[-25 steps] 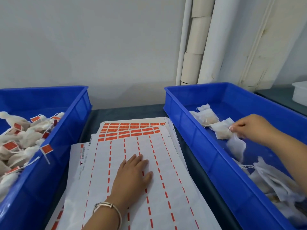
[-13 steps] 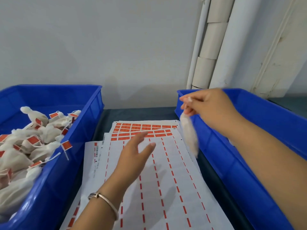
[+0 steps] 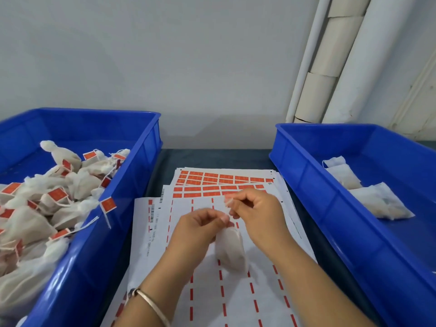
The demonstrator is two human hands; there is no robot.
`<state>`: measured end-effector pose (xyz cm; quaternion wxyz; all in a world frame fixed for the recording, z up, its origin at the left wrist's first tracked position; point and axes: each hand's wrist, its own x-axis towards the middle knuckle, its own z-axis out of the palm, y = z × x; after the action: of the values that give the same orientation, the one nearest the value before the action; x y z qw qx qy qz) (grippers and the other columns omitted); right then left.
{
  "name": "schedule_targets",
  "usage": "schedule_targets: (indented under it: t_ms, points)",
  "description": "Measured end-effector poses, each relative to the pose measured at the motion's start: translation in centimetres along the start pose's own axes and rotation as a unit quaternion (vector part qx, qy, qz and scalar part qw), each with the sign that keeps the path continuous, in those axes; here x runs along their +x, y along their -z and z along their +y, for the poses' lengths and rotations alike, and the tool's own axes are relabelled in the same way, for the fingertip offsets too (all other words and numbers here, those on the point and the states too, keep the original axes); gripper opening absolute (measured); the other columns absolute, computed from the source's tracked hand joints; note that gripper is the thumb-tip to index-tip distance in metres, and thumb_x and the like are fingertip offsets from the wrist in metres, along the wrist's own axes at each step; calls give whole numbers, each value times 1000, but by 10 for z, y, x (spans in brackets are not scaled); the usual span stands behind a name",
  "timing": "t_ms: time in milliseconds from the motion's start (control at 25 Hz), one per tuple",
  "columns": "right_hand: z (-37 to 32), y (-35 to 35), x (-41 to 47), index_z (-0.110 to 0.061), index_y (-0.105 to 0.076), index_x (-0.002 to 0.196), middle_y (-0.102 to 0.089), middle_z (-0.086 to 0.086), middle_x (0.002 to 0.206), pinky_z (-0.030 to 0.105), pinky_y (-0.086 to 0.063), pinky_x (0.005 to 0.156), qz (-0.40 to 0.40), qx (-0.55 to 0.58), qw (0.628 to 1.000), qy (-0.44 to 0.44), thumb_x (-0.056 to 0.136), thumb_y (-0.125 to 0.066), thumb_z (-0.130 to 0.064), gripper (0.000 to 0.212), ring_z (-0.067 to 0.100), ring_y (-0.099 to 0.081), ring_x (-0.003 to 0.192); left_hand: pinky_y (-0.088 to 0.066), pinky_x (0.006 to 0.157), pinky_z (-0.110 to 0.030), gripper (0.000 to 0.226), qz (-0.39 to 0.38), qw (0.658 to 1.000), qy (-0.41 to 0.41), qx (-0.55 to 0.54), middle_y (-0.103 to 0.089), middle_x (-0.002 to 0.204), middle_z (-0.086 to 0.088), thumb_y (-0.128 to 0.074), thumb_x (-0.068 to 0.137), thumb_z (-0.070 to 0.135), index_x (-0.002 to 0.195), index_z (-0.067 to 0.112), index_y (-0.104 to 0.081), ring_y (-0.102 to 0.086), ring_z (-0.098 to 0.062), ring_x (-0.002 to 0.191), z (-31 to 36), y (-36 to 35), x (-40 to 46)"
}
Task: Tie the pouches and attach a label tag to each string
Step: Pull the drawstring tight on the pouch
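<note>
A small white pouch (image 3: 231, 250) hangs above the label sheets (image 3: 236, 293) in the middle. My left hand (image 3: 200, 228) pinches its neck from the left. My right hand (image 3: 256, 212) pinches the pouch's top, or its string, just above and to the right. Orange labels (image 3: 219, 182) fill the far rows of the sheets. The left blue bin (image 3: 113, 220) holds several tied pouches with orange tags (image 3: 59, 194). The right blue bin (image 3: 313, 185) holds a few untied pouches (image 3: 375, 199).
The sheets lie on a dark table (image 3: 217, 159) between the two bins. White pipes (image 3: 330, 57) stand against the grey wall at the back right. A metal bangle (image 3: 151, 305) sits on my left wrist.
My right hand carried a pouch out of the right bin to the middle, above the sheets. My left hand lifted off the sheets and took hold of the pouch's neck.
</note>
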<state>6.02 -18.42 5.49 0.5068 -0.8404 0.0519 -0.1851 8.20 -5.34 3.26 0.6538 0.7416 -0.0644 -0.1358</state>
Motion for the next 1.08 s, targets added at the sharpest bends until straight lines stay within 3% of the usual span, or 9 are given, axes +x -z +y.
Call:
schedule_targets:
  t_ms: [160, 280, 360, 480, 600, 760, 840, 1000, 1080]
  points:
    - [24, -7, -1, -40, -59, 70, -65, -21, 67, -1, -41, 59, 135, 23, 990, 9, 89, -62, -19, 29, -9, -60, 76, -50, 72, -21, 16, -72, 995, 64, 14, -71, 79, 14, -65, 85, 30, 73, 37, -74, -65, -2, 72, -11, -6, 0]
    - [36, -12, -1, -36, -62, 71, -65, -28, 74, -2, -41, 58, 131, 35, 991, 2, 89, -62, -20, 25, -11, -60, 77, -55, 77, -27, 17, -117, 989, 95, -7, -72, 81, 6, -66, 85, 24, 70, 26, -75, -67, -10, 78, -10, -4, 1]
    - [42, -17, -1, -33, -66, 75, -67, -24, 73, 6, -50, 59, 92, 83, 992, -36, 89, -61, -22, 19, -5, -63, 73, -55, 78, -29, 20, -114, 987, 99, -46, -72, 82, -1, -65, 85, 18, 66, 19, -73, -66, -20, 83, -8, 0, 0]
    - [45, -17, 2, -28, -70, 83, -72, -14, 76, 23, -58, 66, 37, 175, 976, -124, 93, -53, -36, 21, 6, -70, 72, -54, 70, -25, 20, -54, 987, 54, -139, -70, 80, -1, -65, 82, 17, 64, 19, -71, -65, -16, 78, -7, 3, -1]
    - [43, -10, 4, -35, -63, 93, -73, -15, 89, 18, -55, 66, -15, 257, 951, -172, 87, -43, -56, 29, 8, -71, 81, -54, 70, -27, 18, -1, 974, 37, -223, -71, 85, 0, -62, 82, 22, 68, 22, -73, -67, -17, 80, -6, 6, 1]
    - [38, -17, -9, -51, -49, 114, -56, -43, 106, 5, -46, 72, -200, 118, 969, -83, 61, -52, -74, 58, -8, -55, 104, -55, 68, -29, 19, 8, 958, 14, -286, -70, 85, -8, -56, 88, 20, 76, 17, -71, -68, -21, 79, -7, 9, 2]
    - [38, -23, -14, -54, -42, 123, -47, -40, 118, 4, -42, 77, -234, 50, 970, -52, 62, -66, -67, 67, -9, -49, 106, -55, 65, -29, 18, -2, 961, 2, -277, -68, 77, -7, -57, 84, 23, 73, 19, -71, -67, -21, 75, -7, 8, 1]
    - [40, -28, -14, -47, -59, 87, -61, -33, 86, 5, -43, 65, -202, 6, 977, -66, 83, -66, -44, 8, -5, -59, 83, -54, 63, -23, 16, -5, 972, -15, -234, -65, 72, -3, -60, 72, 33, 68, 23, -71, -64, -15, 68, -6, 5, 0]
    - [42, -24, -13, -34, -68, 72, -65, -27, 78, 11, -42, 65, -192, 11, 977, -91, 85, -62, -45, 18, 3, -62, 80, -53, 63, -21, 15, 19, 970, -10, -243, -65, 70, 0, -62, 69, 35, 69, 24, -72, -64, -11, 67, -6, 10, 1]
